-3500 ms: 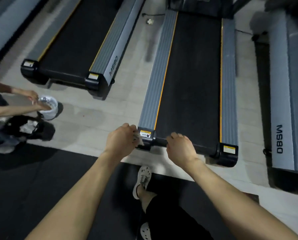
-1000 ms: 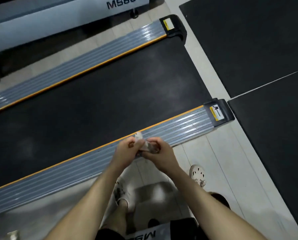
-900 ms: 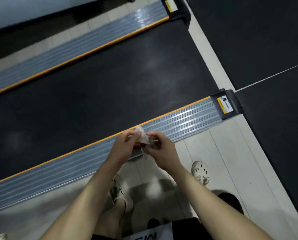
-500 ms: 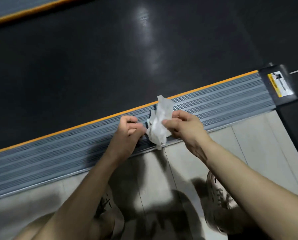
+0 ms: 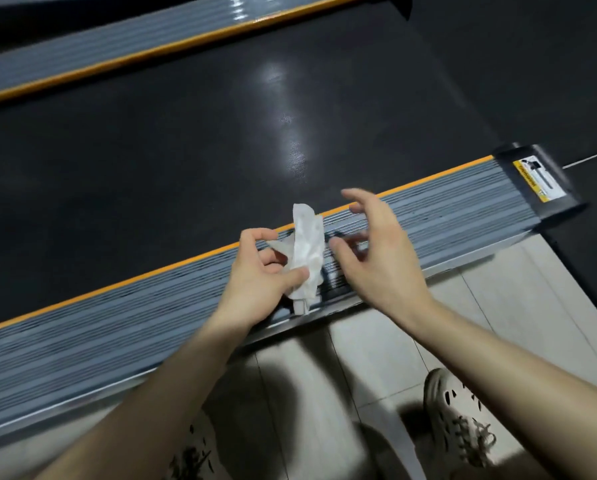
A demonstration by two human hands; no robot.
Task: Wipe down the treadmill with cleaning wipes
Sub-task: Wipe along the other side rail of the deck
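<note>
1. Cleaning wipe (image 5: 306,251): crumpled, above the grey side rail (image 5: 117,327) of treadmill (image 5: 186,150), pinched btw thumb & fingers of left hand (image 5: 260,282).
2. Right hand (image 5: 380,258): fingers spread, holds nothing, just beside wipe.
3. I judge it v. light, soft, limp; take it by an edge to unfold.

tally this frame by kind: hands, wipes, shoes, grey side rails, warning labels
hands: 2 (left hand, right hand)
wipe: 1
shoes: 2 (left shoe, right shoe)
side rails: 2 (near rail, far rail)
warning label: 1
total: 8
</note>
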